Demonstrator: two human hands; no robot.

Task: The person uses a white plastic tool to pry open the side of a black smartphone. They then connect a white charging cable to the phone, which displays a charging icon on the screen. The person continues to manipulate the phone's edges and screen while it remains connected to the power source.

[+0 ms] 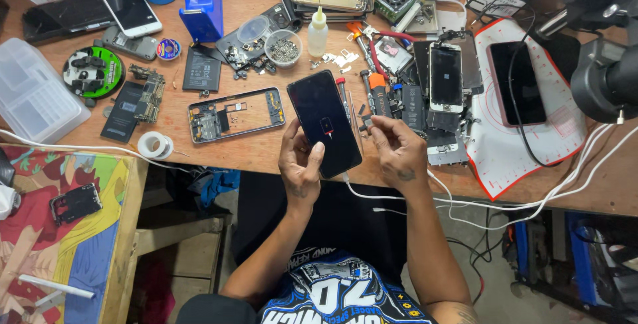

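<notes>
The left hand (300, 164) grips a black smartphone (324, 121) above the counter (266, 154) edge. The right hand (397, 148), loosely curled and empty, hovers just beside the smartphone; a white cable (372, 196) enters its lower end.

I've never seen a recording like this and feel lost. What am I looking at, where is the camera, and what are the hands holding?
The single picture comes from a camera on a person's head, looking down at their own two bare hands over a cluttered wooden workbench. The left hand holds a dark smartphone with a small red battery symbol on its screen and a white cable plugged into its lower end. The right hand hovers beside it, fingers curled; whether it pinches anything is unclear. Nearby lie an open phone frame, a small bottle and a tape roll.
</notes>
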